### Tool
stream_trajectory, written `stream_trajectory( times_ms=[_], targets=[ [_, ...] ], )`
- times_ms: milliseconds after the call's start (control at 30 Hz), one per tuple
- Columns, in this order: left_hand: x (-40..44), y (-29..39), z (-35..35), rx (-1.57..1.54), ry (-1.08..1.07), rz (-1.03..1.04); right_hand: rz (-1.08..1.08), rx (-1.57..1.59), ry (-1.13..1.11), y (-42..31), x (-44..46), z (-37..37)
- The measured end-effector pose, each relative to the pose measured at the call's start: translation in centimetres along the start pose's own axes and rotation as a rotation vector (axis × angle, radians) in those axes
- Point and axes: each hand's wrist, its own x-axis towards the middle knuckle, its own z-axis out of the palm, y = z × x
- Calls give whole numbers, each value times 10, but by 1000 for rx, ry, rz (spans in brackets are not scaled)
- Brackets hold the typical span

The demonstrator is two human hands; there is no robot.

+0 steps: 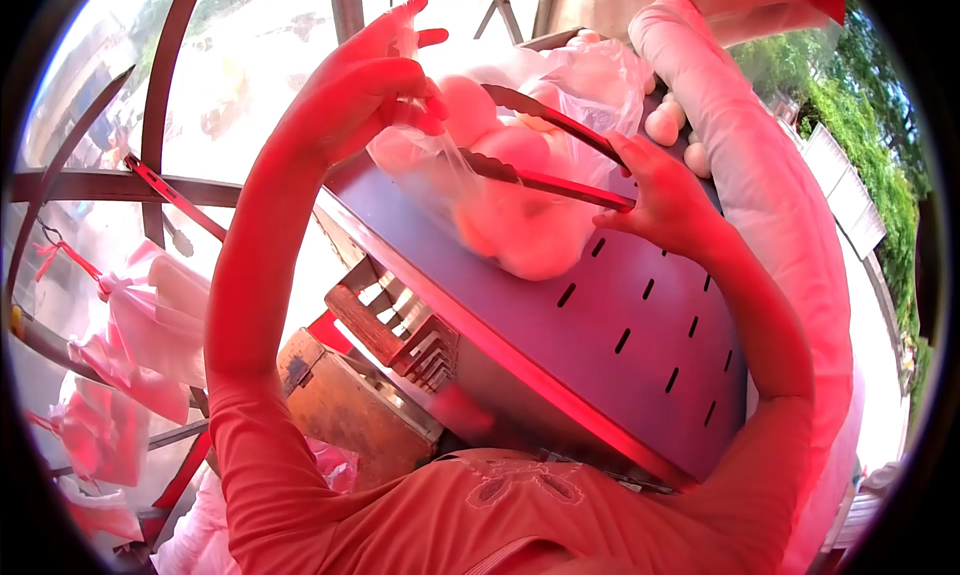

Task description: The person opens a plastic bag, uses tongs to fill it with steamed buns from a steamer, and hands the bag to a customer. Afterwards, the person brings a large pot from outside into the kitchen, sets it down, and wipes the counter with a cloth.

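My left hand [385,90] is raised at the upper left, pinching the top edge of a clear plastic bag [435,175]. Several round, smooth items [540,240] fill the bag; red light tints everything, and I cannot tell what kind they are. In my right hand [665,195] is a pair of tongs [570,187], its two arms spread apart. The tips of the tongs reach to the mouth of the bag, close to my left fingers. Whether they touch an item is unclear. The bag hangs over a dark, slotted metal surface [590,320].
More round items [663,125] lie at the back of the surface beside a crumpled clear bag [610,80]. A thick padded roll [770,185] runs along the right edge. Below left stand a rusty metal box [350,405] and a wooden rack [375,320]. Plastic bags [150,315] hang at left.
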Motion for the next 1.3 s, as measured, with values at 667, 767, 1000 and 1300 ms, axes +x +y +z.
stream_trajectory(
  times_ms=[667, 767, 1000, 1300],
  targets=[
    [-22, 30, 33, 275, 168, -132, 869, -438, -78, 274, 75, 85],
    [-18, 31, 35, 350, 199, -121, 773, -320, 19, 291, 69, 87],
    [-16, 29, 42, 345, 201, -137, 871, -373, -10, 252, 85, 97],
    [-12, 27, 29, 161, 54, -97, 840, -312, 106, 276, 84, 77]
  ],
)
